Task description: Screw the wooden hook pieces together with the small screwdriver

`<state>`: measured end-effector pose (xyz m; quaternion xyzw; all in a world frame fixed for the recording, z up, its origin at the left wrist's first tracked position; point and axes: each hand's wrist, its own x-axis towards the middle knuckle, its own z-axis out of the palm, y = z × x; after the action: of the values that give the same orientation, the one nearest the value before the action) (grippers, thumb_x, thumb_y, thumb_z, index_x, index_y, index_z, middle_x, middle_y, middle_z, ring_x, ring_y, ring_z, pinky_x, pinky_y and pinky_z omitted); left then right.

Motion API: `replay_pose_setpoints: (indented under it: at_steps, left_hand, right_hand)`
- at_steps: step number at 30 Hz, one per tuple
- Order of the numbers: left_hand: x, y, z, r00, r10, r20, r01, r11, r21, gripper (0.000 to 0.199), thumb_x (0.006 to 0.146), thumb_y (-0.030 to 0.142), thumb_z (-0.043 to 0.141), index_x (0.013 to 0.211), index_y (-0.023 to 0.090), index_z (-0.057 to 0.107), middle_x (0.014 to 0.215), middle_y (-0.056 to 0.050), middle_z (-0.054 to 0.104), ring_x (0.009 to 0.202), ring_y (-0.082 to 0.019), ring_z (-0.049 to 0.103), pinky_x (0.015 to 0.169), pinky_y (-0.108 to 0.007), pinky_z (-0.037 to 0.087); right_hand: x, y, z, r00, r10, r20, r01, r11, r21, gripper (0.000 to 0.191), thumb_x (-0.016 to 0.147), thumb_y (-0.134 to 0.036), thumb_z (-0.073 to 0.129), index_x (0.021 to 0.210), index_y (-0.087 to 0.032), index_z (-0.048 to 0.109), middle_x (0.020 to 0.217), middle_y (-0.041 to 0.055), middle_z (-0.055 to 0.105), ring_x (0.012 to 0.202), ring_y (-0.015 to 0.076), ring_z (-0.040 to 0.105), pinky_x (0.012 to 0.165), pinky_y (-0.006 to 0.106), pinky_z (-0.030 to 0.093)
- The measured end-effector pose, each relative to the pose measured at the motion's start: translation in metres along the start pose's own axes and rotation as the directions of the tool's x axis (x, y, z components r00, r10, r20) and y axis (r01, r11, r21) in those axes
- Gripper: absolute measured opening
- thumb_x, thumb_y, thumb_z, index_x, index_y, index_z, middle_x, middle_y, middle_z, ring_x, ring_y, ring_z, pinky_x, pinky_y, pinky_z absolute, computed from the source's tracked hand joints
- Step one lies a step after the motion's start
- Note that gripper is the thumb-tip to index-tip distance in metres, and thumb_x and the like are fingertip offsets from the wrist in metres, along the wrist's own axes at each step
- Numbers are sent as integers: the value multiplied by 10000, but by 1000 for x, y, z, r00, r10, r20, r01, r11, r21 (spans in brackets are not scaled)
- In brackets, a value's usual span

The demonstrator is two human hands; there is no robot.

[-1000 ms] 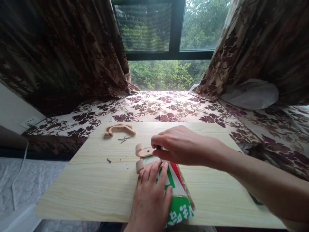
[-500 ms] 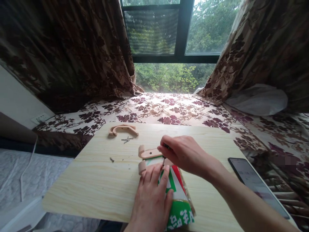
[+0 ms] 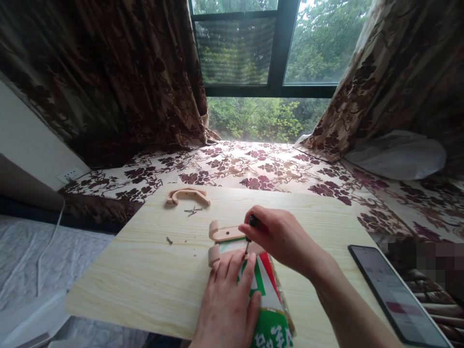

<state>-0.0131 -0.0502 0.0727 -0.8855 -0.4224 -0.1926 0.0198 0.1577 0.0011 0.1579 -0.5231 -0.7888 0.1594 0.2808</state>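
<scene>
My right hand (image 3: 277, 237) is closed round the dark handle of a screwdriver (image 3: 253, 222), its shaft pointing down at the nearer of two wooden hooks. That nearer hook (image 3: 214, 256) lies under the fingertips of my left hand (image 3: 230, 295), which is spread flat over it and a green, white and red packet (image 3: 271, 324). Just behind sits the farther wooden hook (image 3: 226, 233), a dark hole in its face. Both hooks rest on the packet, curled ends to the left.
Two curved wooden pieces (image 3: 188, 195) lie at the table's back left, with several screws (image 3: 193, 210) beside them. A single screw (image 3: 169, 240) is nearer. A phone (image 3: 395, 295) lies along the right edge of the table (image 3: 137, 285).
My right hand has turned and lifted slightly, showing more of the screwdriver's handle and shaft. My left hand stays on the hook and packet. The whole view has shifted a little.
</scene>
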Motion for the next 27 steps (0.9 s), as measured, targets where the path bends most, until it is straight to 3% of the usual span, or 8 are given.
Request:
replay_pose_setpoints:
  at_steps: [9,14,17,21,27]
  left_hand:
    - [2,-5,5,988,98,-118,-83,989,120,524,772,224,545,1287,146,488,1244,-139,578,1138,-287,529,874,-431,502]
    - [7,-4,2,976,152,-158,-123,977,176,506,737,214,549,1234,124,529,1160,-134,628,1063,-274,567,812,-404,503]
    - [5,-4,10,974,130,-185,-102,983,156,508,736,213,534,1238,131,525,1174,-130,613,1086,-278,543,835,-413,475]
    - [1,-5,21,960,40,-277,-20,997,75,499,747,218,492,1244,187,518,1208,-91,591,1142,-268,502,904,-414,418]
    - [4,-8,9,976,135,-169,-107,981,162,513,737,245,552,1244,174,523,1194,-86,625,1095,-250,556,858,-369,458]
  right_hand:
    - [-6,-4,-6,995,-93,24,90,990,106,133,904,-296,523,859,-197,600,746,1,601,669,128,507,597,237,371]
    - [-4,-1,3,998,-16,-56,21,995,99,193,895,-333,547,772,-188,575,659,-20,566,588,113,467,556,235,343]
    - [-3,-3,5,998,24,-62,-19,996,85,171,878,-331,566,783,-189,576,642,-30,552,570,110,449,547,236,333]
    - [-5,-8,1,1000,-26,-12,27,992,127,92,859,-259,571,930,-207,599,748,-23,600,632,113,489,593,232,360]
    - [-3,-7,3,1000,-27,6,25,988,155,101,872,-274,564,809,-195,563,692,-27,566,623,111,472,578,230,349]
